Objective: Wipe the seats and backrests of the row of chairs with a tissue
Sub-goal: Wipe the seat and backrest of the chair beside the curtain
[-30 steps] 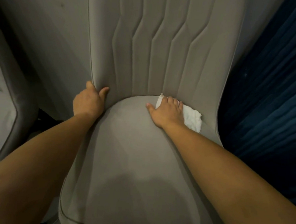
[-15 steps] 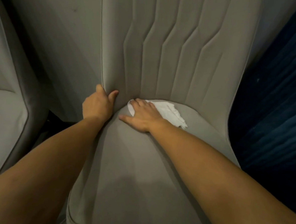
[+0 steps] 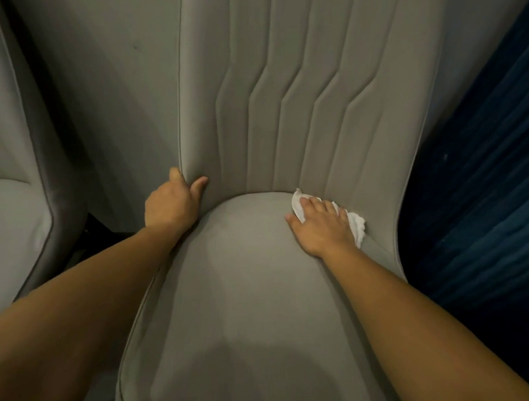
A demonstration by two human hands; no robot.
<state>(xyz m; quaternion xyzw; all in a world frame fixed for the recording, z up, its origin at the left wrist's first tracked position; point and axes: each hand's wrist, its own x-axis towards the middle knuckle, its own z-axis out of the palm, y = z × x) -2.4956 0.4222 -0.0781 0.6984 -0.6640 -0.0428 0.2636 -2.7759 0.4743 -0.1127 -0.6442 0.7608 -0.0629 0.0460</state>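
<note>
A grey upholstered chair fills the view, its seat (image 3: 245,292) below me and its stitched backrest (image 3: 310,88) rising behind. My right hand (image 3: 320,225) lies flat with straight fingers on a crumpled white tissue (image 3: 356,226), pressing it onto the seat's back right corner where seat meets backrest. My left hand (image 3: 171,205) grips the backrest's lower left edge, thumb on the front and fingers curled behind it.
A second grey chair (image 3: 5,221) stands close on the left, with a dark gap between the two. A dark blue curtain (image 3: 488,170) hangs directly to the right of the chair. A pale wall (image 3: 104,66) lies behind.
My right hand slid the tissue along the seat's back edge, first left toward my left hand, then back to the right corner. My left hand kept its grip on the backrest edge.
</note>
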